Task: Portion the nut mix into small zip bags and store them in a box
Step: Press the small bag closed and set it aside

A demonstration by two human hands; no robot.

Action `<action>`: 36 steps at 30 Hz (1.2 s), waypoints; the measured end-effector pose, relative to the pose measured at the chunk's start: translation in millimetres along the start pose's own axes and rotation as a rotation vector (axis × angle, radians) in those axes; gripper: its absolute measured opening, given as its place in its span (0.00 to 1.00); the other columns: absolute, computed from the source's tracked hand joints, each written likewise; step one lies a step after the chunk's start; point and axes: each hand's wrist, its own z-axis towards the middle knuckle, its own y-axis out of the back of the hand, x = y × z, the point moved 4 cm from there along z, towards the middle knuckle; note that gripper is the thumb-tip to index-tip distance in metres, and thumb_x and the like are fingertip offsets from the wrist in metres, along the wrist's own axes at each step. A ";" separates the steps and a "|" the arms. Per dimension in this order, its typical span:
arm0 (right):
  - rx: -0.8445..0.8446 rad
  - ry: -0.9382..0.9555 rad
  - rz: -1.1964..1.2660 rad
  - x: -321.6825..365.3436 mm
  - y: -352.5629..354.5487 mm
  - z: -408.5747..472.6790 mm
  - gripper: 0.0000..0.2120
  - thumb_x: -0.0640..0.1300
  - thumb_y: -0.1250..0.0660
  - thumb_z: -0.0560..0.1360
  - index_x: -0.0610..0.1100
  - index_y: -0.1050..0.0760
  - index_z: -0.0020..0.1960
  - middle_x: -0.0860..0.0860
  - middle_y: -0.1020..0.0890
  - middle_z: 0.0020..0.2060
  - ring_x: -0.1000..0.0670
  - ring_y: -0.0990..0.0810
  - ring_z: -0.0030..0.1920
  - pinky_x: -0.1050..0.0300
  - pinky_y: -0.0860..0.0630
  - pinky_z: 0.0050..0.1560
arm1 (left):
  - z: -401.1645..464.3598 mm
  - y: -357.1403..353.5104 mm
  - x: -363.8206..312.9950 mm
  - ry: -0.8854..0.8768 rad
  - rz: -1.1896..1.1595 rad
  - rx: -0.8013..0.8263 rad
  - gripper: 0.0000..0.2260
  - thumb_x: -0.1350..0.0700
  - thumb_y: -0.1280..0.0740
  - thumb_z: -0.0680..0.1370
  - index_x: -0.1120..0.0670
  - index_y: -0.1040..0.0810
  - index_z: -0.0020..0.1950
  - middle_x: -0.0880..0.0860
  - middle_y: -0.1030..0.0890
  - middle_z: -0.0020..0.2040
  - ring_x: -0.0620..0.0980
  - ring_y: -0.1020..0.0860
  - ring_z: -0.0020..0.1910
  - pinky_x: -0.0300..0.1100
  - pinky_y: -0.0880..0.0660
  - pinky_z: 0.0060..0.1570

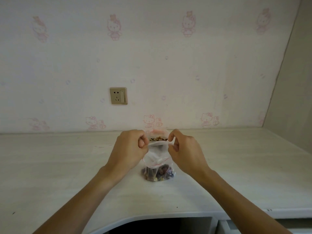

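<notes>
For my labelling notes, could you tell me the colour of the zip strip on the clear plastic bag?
Red, on the clear plastic zip bag; head view.

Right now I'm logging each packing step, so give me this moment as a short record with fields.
surface: white desk
left hand: pinches the left edge of the bag's mouth
right hand: pinches the right edge of the bag's mouth
held bag: clear zip bag, mouth open, nuts visible inside
second bag: on desk below, holds nut mix
box: not in view
wall: socket
</notes>
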 end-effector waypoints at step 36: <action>-0.038 0.253 0.064 25.4 40.5 3.4 0.09 0.41 0.31 0.79 0.48 0.21 0.58 0.58 0.21 0.50 0.59 0.22 0.46 0.60 0.21 0.43 | -12.9 36.8 3.2 -0.402 0.111 0.066 0.13 0.62 0.31 0.79 0.42 0.17 0.53 0.36 0.25 0.68 0.40 0.18 0.50 0.35 0.20 0.46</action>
